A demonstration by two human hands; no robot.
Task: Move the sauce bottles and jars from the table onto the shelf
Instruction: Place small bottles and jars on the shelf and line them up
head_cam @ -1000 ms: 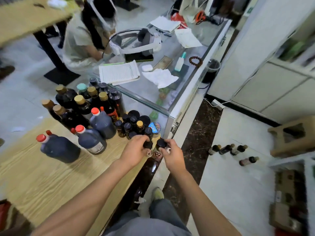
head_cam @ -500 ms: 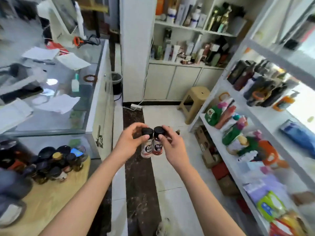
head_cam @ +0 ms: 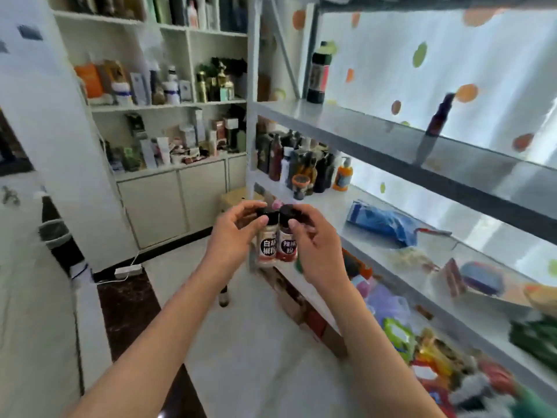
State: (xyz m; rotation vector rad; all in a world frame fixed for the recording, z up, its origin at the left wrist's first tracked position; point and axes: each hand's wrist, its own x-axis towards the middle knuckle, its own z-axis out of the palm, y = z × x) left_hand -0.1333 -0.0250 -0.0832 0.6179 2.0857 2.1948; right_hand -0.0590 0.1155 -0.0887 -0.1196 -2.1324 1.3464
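Note:
My left hand (head_cam: 233, 239) grips a small jar with pale powder (head_cam: 267, 247) by its black cap. My right hand (head_cam: 316, 247) holds a second small jar with red powder (head_cam: 287, 245) the same way. Both jars hang upright and side by side, touching, in front of the white metal shelf (head_cam: 376, 131) on the right. Dark sauce bottles (head_cam: 289, 158) stand clustered at the far end of the middle shelf level. One tall dark bottle (head_cam: 319, 73) and a slim one (head_cam: 438, 116) stand on the level above. The table is out of view.
A blue bag (head_cam: 382, 221) and packets lie on the shelf board near my right hand. Colourful packages (head_cam: 437, 354) fill the lower level. A white cabinet with bottles (head_cam: 168, 116) stands behind. A wooden stool (head_cam: 238, 196) and a small bottle on the floor (head_cam: 223, 295) lie ahead.
I have turned from the table to face the shelf. Both hands carried the two small jars up and to the right, close to the shelf.

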